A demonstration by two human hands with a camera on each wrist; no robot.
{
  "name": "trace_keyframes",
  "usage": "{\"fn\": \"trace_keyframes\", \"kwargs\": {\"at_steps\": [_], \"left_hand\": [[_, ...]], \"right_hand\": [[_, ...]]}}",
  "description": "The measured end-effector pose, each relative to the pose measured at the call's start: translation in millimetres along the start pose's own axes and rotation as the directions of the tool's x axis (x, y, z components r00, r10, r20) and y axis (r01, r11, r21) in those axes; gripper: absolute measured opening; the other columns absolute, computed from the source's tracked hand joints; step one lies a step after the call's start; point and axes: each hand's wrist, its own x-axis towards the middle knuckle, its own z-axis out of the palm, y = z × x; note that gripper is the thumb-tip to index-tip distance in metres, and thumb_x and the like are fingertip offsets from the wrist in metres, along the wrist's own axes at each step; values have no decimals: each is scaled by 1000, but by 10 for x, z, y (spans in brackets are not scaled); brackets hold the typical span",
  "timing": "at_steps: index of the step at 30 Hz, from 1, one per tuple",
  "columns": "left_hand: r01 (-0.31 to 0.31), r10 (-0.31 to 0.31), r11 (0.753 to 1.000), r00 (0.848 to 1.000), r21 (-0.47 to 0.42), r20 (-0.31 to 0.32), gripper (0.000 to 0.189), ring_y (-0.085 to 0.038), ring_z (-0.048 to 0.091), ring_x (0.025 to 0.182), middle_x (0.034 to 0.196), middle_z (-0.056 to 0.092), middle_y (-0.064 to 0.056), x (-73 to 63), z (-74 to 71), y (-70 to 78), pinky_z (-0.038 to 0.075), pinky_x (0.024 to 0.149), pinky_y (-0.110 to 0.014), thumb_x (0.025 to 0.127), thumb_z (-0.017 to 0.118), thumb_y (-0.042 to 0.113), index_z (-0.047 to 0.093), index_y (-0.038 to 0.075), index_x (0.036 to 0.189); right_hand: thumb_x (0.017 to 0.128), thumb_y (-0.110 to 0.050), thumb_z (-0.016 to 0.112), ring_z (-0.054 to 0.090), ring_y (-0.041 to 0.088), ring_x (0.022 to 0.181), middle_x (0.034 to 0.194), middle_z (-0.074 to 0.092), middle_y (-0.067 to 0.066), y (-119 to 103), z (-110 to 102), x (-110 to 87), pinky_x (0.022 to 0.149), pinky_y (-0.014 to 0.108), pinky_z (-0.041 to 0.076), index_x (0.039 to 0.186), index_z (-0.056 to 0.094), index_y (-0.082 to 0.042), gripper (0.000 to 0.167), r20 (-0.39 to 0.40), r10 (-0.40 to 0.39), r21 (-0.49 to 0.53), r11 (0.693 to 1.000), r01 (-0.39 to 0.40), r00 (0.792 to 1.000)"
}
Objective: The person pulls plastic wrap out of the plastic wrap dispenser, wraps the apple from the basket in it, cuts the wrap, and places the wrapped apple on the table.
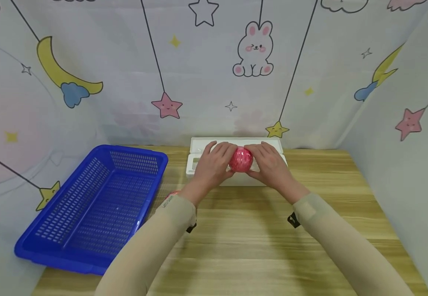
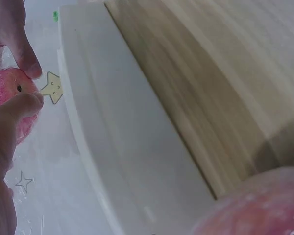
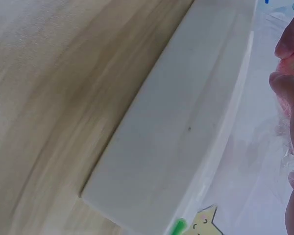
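Both hands hold a red-pink apple (image 1: 241, 159) between them, above a white box-shaped appliance (image 1: 241, 179) with its lid raised. Clear film clings around the fruit, and its dark stem end shows in the left wrist view. My left hand (image 1: 215, 164) grips one side, thumb low and fingers over the top. On the other side my right hand (image 1: 271, 164) grips it the same way. The thumbs do not meet. Partly hidden behind my left forearm, a second wrapped apple (image 2: 257, 210) lies on the table.
A blue perforated plastic basket (image 1: 102, 205) stands on the left of the wooden table (image 1: 243, 238). Behind the table hangs a white curtain (image 1: 206, 74) with printed stars and a rabbit. A similar curtain borders the right side.
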Motion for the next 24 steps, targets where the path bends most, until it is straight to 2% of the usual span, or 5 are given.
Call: {"fn": "trace_keyframes", "kwargs": {"at_steps": [4,8,14,18,24], "left_hand": [[15,-15,1000,999,-7,30,76,-26,62,130,134,68,-7,106,-79,-48,43,119,-49,78,96,39,57,11,137],[40,-38,999,995,-17,90,77,-26,61,131,135,68,-7,226,-139,-105,41,121,-49,81,95,41,58,10,140],[88,-79,995,982,-49,174,81,-27,58,136,141,67,-7,383,-239,-160,37,124,-51,80,95,42,56,11,144],[98,-85,993,978,-64,189,81,-26,58,136,142,67,-7,469,-335,-181,36,125,-51,80,96,41,56,11,144],[102,-86,992,977,-78,193,82,-26,58,137,143,66,-6,581,-452,-218,36,125,-50,80,95,42,55,12,145]], "right_hand": [[74,-24,101,63,36,123,133,68,16,47,-51,90,116,55,47,142,54,-5,85,18,20,20,1000,-20,1000],[76,-25,100,62,36,122,134,68,15,121,-96,193,110,56,51,144,55,-5,84,43,31,46,998,-33,999],[79,-27,98,60,36,122,136,67,15,185,-215,352,107,56,53,146,55,-5,83,149,92,74,992,-104,985],[80,-29,97,58,36,127,140,66,15,206,-304,439,109,57,52,148,54,-6,83,200,132,77,986,-150,971],[80,-30,96,57,35,127,139,66,15,220,-441,556,109,56,52,146,56,-5,82,204,144,72,984,-162,968]]}}
